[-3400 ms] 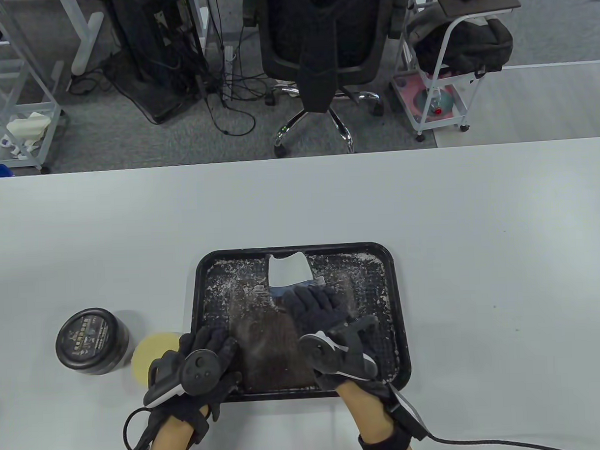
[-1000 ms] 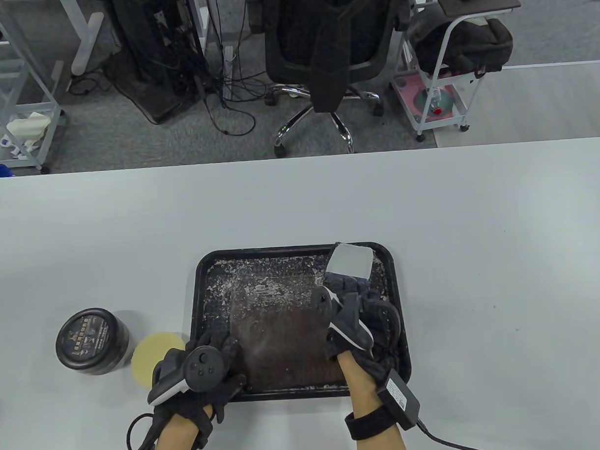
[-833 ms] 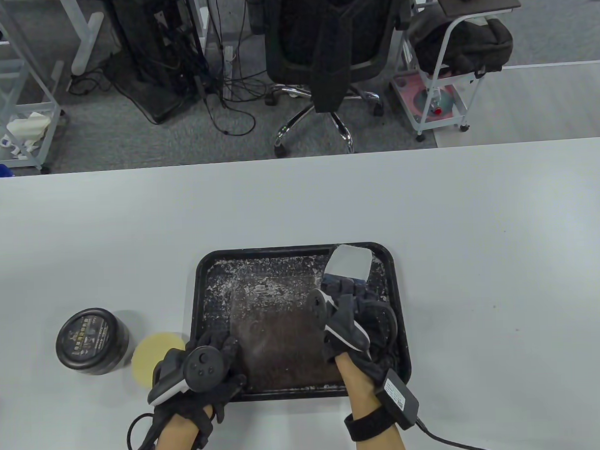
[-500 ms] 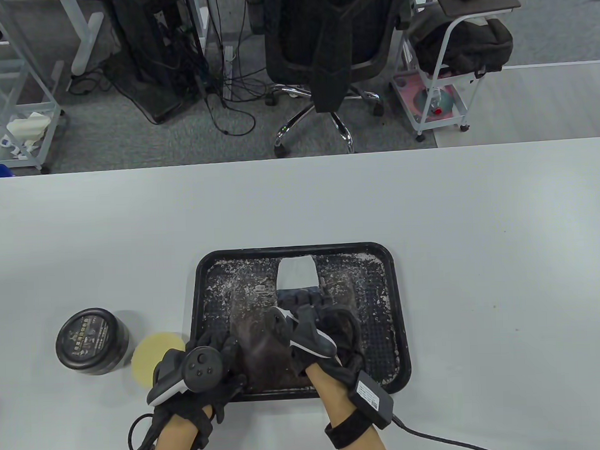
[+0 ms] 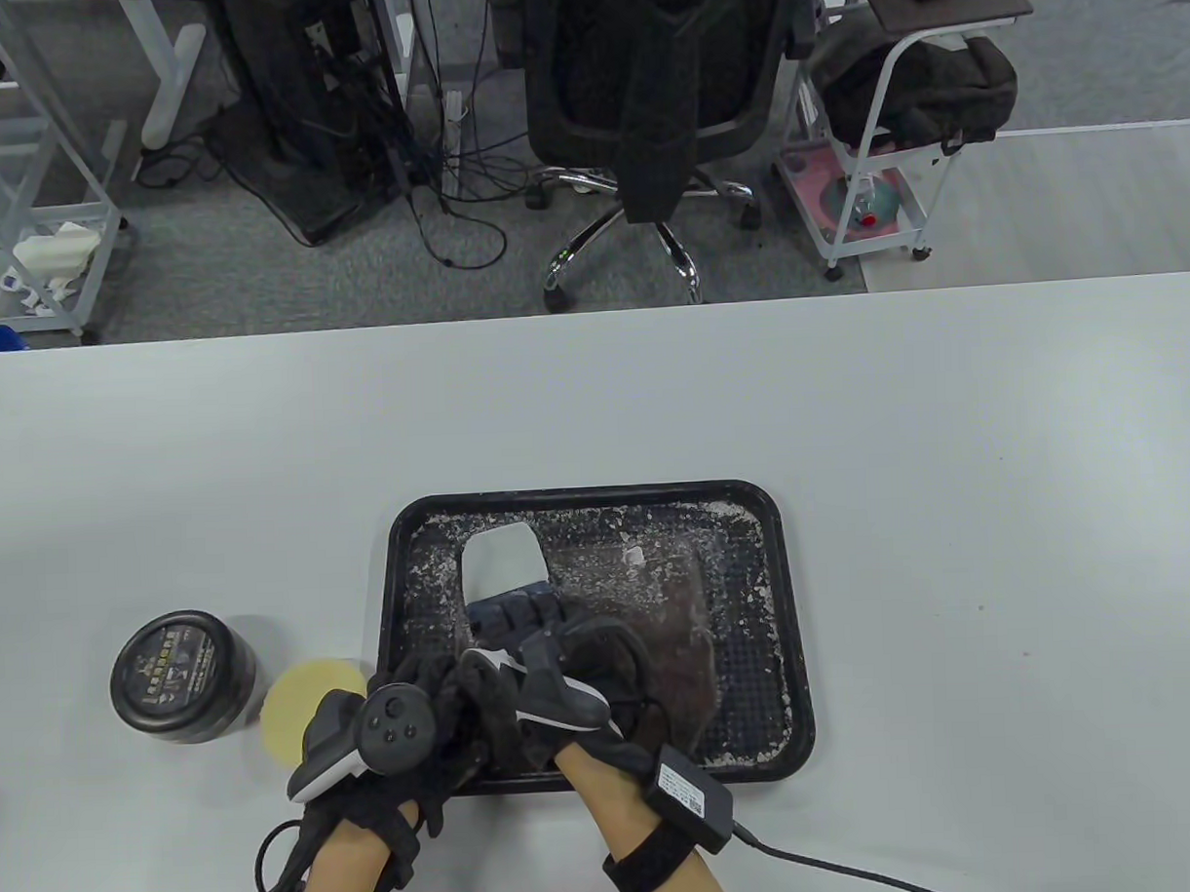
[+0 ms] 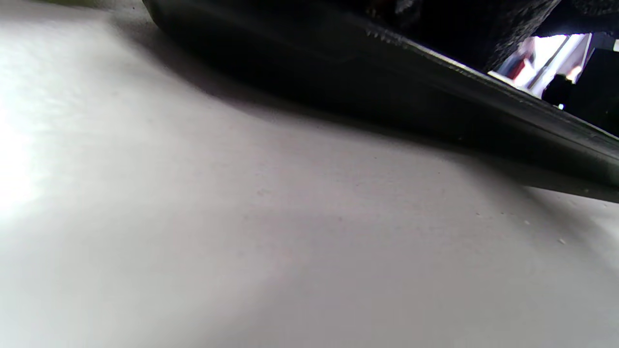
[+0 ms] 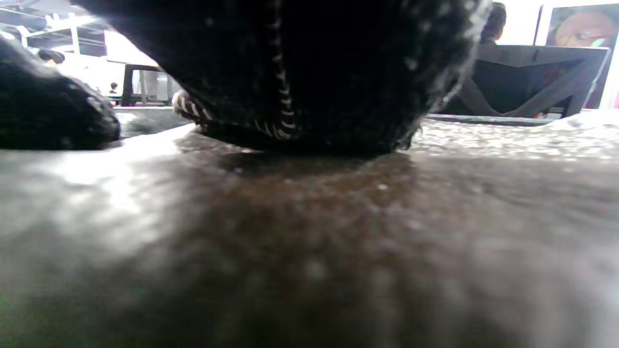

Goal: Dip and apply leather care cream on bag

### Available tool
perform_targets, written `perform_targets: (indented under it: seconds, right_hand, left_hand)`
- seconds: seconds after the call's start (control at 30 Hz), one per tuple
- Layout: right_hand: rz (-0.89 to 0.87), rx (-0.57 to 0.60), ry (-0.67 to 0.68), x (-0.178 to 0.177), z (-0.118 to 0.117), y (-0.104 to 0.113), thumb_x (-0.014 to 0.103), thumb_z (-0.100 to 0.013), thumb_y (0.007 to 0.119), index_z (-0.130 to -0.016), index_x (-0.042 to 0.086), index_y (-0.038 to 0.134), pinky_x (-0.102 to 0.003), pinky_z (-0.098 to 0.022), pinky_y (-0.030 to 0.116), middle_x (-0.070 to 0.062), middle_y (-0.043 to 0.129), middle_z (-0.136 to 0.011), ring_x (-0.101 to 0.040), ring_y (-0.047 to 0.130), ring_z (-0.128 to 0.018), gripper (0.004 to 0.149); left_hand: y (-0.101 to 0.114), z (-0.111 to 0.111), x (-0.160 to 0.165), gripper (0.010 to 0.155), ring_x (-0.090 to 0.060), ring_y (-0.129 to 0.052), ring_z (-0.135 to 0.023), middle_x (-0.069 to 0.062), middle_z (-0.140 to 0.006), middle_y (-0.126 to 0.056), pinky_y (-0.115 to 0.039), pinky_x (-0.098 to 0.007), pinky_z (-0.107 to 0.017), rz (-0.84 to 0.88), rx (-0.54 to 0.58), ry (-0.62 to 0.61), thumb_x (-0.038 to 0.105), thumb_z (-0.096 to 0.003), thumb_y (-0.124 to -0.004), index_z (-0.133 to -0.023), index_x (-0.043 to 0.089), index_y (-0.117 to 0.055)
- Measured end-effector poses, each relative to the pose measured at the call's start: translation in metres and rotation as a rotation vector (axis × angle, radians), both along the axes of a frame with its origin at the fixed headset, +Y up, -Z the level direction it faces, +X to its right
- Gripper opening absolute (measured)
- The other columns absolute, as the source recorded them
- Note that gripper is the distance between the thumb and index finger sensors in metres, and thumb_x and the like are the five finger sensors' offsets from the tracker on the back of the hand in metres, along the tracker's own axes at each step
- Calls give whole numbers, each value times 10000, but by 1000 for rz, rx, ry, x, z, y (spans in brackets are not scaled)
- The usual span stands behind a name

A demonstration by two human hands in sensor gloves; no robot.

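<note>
Since a second ago the right hand (image 5: pixel 574 676) has swept its white cloth (image 5: pixel 502 561) from the far right corner of the black tray (image 5: pixel 795 644) across to the far left part, ending close against the left hand (image 5: pixel 395 736), which has stayed at the tray's near left corner. From the table view, the right fingers (image 5: pixel 513 613) lie flat, pressing the cloth onto the brown leather bag (image 5: pixel 675 648) that lies inside the tray; how the left fingers lie I cannot tell under the tracker. A dark cream jar (image 5: pixel 182 677) and its yellow lid (image 5: pixel 307 705) stand on the white table (image 5: pixel 948 502), left of the tray. At the left wrist view, only the tray's outer wall (image 6: pixel 435 96) and the table surface (image 6: pixel 242 241) show. At the right wrist view, the gloved palm (image 7: pixel 314 72) rests on the bag's shiny, grainy leather (image 7: pixel 309 232).
</note>
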State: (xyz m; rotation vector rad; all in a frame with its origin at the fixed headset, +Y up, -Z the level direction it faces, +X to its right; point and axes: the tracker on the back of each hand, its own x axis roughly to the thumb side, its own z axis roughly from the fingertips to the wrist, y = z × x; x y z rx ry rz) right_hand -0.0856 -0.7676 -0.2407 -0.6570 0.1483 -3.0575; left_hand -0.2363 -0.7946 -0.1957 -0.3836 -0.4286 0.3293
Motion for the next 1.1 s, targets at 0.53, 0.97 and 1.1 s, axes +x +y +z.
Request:
perform_targets:
  seconds: [0.53, 0.97, 1.1]
  right_hand:
    - [16, -75, 68, 4, 2, 0, 264, -512, 900, -947, 302, 814, -494, -669, 723, -43, 861, -1003, -322, 877, -936, 445]
    - [68, -115, -58, 70, 4, 4, 254, -510, 902, -943, 294, 819, -503, -663, 726, -52, 869, -992, -333, 885, -926, 442]
    - [78, -117, -110, 96, 7, 7, 252, -511, 901, -943, 290, 820, -505, -661, 726, -62, 873, -988, -335, 884, -925, 442]
  left_hand:
    - [0, -1, 1, 765, -530, -379, -1024, -269, -1127, -358, -268, -603, -704, -12, -9, 4, 516, -533, -754, -1096, 71, -489]
    - [0, -1, 2, 771, -527, -383, -1025, -268, -1128, -360, -274, -602, -704, -20, -10, 7, 521, -534, -751, -1099, 72, -481]
    - [-1, -1, 1, 765, -527, -385, -1025, -268, -1128, -363, -275, -601, -705, -18, -8, 8, 521, -532, -752, -1097, 76, -491]
